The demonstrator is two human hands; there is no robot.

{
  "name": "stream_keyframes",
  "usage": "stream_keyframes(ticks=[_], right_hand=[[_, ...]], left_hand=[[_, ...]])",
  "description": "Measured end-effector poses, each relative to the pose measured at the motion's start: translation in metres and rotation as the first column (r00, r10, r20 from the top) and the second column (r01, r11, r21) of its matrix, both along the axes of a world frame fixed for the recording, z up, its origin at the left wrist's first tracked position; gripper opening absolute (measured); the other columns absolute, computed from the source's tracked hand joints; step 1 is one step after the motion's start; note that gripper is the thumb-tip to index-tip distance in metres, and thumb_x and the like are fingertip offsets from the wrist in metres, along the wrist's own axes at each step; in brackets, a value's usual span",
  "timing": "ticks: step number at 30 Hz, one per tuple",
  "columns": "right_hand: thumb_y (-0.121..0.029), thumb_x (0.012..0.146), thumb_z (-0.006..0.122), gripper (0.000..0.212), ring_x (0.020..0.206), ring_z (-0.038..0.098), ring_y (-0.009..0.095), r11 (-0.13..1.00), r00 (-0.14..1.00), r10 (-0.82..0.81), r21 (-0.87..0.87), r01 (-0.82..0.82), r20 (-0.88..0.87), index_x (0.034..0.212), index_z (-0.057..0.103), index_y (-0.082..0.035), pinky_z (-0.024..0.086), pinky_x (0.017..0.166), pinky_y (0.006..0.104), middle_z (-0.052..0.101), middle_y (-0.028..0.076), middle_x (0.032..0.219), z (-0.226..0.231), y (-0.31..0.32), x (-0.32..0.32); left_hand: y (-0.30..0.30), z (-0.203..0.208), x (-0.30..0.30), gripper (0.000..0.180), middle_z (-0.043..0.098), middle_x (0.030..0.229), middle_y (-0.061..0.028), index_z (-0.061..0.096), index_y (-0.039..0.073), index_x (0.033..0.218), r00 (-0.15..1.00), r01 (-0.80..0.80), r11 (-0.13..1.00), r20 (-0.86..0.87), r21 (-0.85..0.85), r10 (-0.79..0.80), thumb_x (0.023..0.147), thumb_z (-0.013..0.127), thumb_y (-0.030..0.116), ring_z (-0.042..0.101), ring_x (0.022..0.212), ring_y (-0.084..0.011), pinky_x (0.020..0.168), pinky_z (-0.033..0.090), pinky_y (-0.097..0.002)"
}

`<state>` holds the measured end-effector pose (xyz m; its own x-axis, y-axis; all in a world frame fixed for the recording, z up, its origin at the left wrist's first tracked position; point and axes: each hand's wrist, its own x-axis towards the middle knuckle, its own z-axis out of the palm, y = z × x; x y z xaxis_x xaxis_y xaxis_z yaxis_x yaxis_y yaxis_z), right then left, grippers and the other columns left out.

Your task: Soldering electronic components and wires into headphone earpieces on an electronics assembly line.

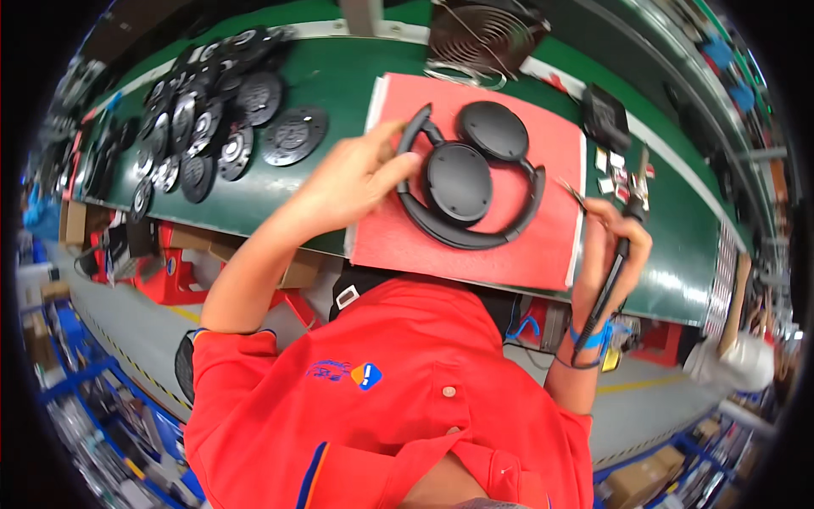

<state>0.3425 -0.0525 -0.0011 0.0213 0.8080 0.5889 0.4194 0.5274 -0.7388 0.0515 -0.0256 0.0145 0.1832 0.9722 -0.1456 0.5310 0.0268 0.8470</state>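
A pair of black over-ear headphones (458,182) lies on a red mat (526,259), with its ear cups folded inside the curved headband. My left hand (356,174) pinches the left end of the band between thumb and fingers. To the right of the headphones, my right hand (615,242) is closed around a black soldering iron (617,271) whose cord trails down past the wrist. Metal tweezers (574,195) poke out from the same hand toward the mat, apart from the headphones. A blue strap (600,335) circles my right wrist.
On the green bench (254,199), many black round speaker parts (203,127) lie piled at the left. A fan (483,38) stands behind the mat. A black box (604,117) and several small pieces (606,165) sit at the right. Another person's arm (738,297) shows far right.
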Motion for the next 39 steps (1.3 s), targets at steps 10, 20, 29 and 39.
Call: stream_keyframes(ticks=[10, 20, 29, 39], right_hand=[[0.01, 0.076, 0.059, 0.02, 0.085, 0.061, 0.025, 0.998, 0.898, -0.017, 0.063, -0.012, 0.44, 0.088, 0.051, -0.004, 0.046, 0.08, 0.0307, 0.065, 0.015, 0.099, 0.002, 0.01, 0.019], [-0.013, 0.093, 0.053, 0.017, 0.073, 0.056, 0.009, 0.923, 0.997, -0.075, -0.376, 0.08, 0.026, 0.1, 0.059, 0.001, 0.043, 0.066, 0.022, 0.065, 0.006, 0.077, 0.012, 0.066, 0.058], [-0.007, 0.092, 0.051, 0.011, 0.074, 0.055, 0.01, 0.983, 0.999, 0.003, -0.185, 0.004, 0.036, 0.095, 0.058, 0.0, 0.044, 0.07, 0.0239, 0.066, 0.008, 0.089, 0.014, 0.041, 0.033], [0.005, 0.076, 0.064, 0.023, 0.078, 0.061, 0.025, 0.998, 0.868, -0.07, 0.038, 0.059, 0.491, 0.097, 0.059, -0.003, 0.049, 0.068, 0.0313, 0.065, 0.013, 0.093, -0.009, 0.034, 0.039]], left_hand=[[0.054, -0.002, 0.037, 0.021, 0.054, 0.096, -0.0126, 0.061, 0.002, 0.09, 0.93, 0.347, 0.626, -0.344, 0.698, -0.132, 0.079, 0.065, 0.019, 0.051, 0.096, -0.0313, 0.08, 0.043, -0.0387], [-0.022, 0.007, 0.032, 0.027, 0.051, 0.093, -0.0093, 0.056, 0.004, 0.086, 0.75, 0.656, 0.584, -0.497, 0.479, -0.436, 0.065, 0.07, 0.013, 0.05, 0.089, -0.0262, 0.076, 0.042, -0.0371], [-0.02, 0.017, 0.021, 0.022, 0.053, 0.098, -0.0074, 0.051, 0.002, 0.09, 0.838, 0.162, 0.895, 0.421, 0.417, -0.348, 0.074, 0.065, 0.001, 0.051, 0.092, -0.0197, 0.08, 0.041, -0.0314], [-0.054, -0.017, -0.01, 0.002, 0.058, 0.086, -0.0039, 0.059, 0.001, 0.083, 0.952, -0.195, 0.964, 0.27, 0.182, 0.142, 0.083, 0.058, -0.001, 0.054, 0.071, -0.0088, 0.058, 0.043, -0.0214]])
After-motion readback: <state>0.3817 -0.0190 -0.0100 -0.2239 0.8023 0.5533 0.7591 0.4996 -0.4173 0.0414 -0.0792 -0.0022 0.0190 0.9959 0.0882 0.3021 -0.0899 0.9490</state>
